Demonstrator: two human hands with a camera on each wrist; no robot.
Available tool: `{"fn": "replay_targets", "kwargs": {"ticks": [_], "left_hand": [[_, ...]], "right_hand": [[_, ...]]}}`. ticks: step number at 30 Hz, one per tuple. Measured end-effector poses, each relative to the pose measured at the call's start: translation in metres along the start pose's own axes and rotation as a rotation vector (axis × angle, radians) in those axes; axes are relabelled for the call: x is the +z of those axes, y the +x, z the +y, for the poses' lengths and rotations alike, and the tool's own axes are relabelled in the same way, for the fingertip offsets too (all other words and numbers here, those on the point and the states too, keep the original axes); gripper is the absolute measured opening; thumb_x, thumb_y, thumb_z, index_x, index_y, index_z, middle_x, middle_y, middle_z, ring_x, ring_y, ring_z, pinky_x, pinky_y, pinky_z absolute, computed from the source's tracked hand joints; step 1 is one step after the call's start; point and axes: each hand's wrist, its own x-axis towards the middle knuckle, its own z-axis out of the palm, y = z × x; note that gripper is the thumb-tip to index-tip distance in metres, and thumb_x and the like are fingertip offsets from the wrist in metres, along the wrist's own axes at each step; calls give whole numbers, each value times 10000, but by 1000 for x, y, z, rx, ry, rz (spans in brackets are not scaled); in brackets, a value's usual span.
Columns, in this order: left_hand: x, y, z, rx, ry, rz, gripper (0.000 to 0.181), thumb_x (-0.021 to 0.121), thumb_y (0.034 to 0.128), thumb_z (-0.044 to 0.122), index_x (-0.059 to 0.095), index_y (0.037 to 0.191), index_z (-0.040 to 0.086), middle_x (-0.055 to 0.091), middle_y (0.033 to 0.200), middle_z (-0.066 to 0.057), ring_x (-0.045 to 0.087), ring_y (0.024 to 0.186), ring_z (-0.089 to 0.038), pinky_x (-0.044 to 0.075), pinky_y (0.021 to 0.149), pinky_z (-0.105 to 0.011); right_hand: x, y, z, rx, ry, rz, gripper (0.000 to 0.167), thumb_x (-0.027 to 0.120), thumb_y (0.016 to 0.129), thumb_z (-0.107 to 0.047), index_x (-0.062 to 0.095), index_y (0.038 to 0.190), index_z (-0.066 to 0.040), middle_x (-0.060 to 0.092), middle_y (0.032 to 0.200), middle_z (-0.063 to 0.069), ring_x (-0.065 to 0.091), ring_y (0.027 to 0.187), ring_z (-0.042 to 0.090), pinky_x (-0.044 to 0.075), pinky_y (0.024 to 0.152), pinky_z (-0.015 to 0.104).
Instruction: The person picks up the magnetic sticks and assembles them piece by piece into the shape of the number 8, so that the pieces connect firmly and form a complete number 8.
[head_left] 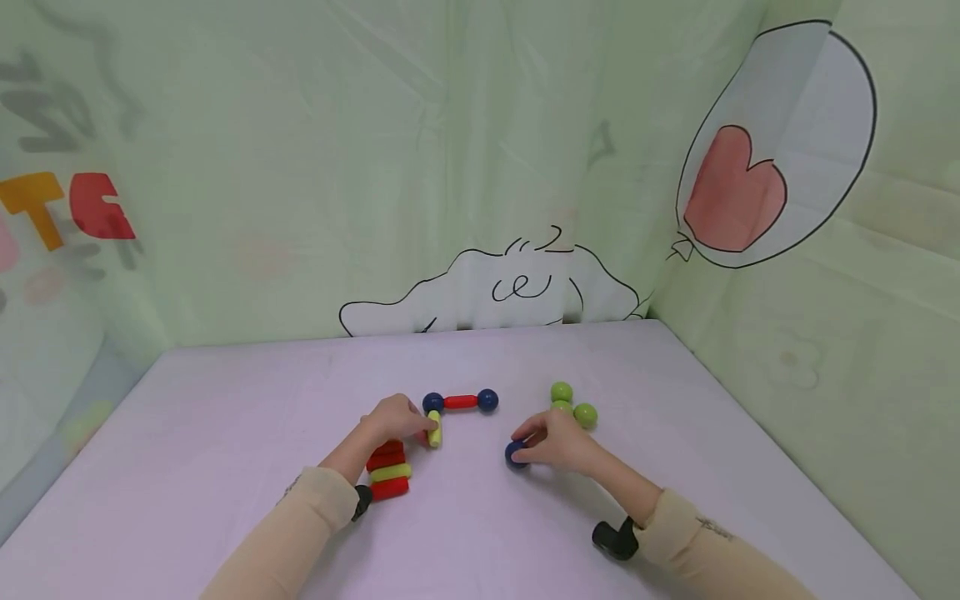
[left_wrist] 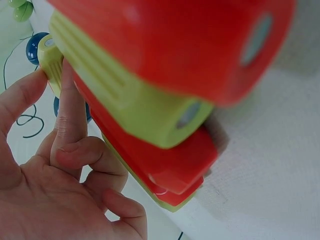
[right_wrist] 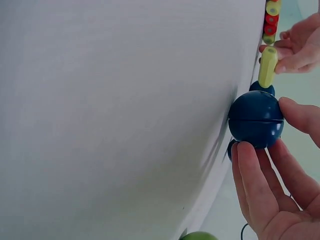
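My left hand point(head_left: 397, 418) pinches a yellow-green rod point(head_left: 435, 432) between thumb and index finger. In the head view the rod's far end meets a blue ball point(head_left: 432, 403). From that ball a red rod point(head_left: 460, 402) runs right to another blue ball point(head_left: 487, 400). With thumb and fingertips my right hand point(head_left: 564, 442) holds a separate blue ball point(right_wrist: 256, 120) at the table, right of the rod. Metal discs show on the ends of the rods in the left wrist view. Beside my left wrist lies a row of red point(head_left: 389, 488) and yellow-green rods point(head_left: 391, 472).
Several green balls, such as this green ball point(head_left: 585, 415), sit together beyond my right hand. The pale table point(head_left: 465, 533) ends at a curtain point(head_left: 300, 167) with drawings on it. Black straps point(head_left: 617, 540) hang at both wrists.
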Motion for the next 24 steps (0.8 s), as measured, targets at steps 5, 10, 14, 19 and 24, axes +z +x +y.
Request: {"fn": "replay_targets", "kwargs": {"ticks": [5, 10, 14, 19, 24], "left_hand": [[0, 1, -1, 6, -3, 0, 358, 680, 798, 340, 585, 937, 24, 556, 826, -63, 502, 817, -221, 351, 821, -482], [1, 1, -2, 11, -2, 4, 347, 680, 798, 341, 590, 920, 29, 559, 820, -58, 502, 816, -220, 334, 853, -518], [1, 1, -2, 10, -4, 9, 343, 681, 796, 341, 594, 913, 30, 562, 818, -54, 501, 815, -219, 322, 870, -535], [2, 2, -2, 2, -13, 10, 353, 683, 797, 344, 589, 923, 28, 557, 823, -60, 499, 817, -222, 313, 882, -546], [1, 1, -1, -4, -17, 4, 334, 682, 801, 345, 593, 900, 39, 556, 830, -63, 498, 827, -223, 294, 904, -568]], "right_hand": [[7, 4, -6, -13, 7, -26, 207, 778, 705, -97, 694, 888, -51, 656, 827, 8, 588, 750, 126, 497, 635, 245], [14, 8, -14, -22, 6, -47, 209, 782, 699, -99, 689, 881, -53, 650, 821, 4, 592, 748, 127, 497, 640, 241], [20, 13, -21, -43, -2, -68, 210, 781, 700, -104, 683, 879, -54, 643, 819, 0, 589, 745, 127, 493, 646, 233], [26, 17, -28, -62, 1, -86, 210, 784, 699, -112, 682, 875, -58, 629, 810, -4, 575, 729, 125, 487, 643, 223], [31, 20, -35, -77, 1, -106, 212, 782, 708, -126, 680, 879, -54, 620, 802, 2, 571, 718, 133, 488, 635, 223]]}}
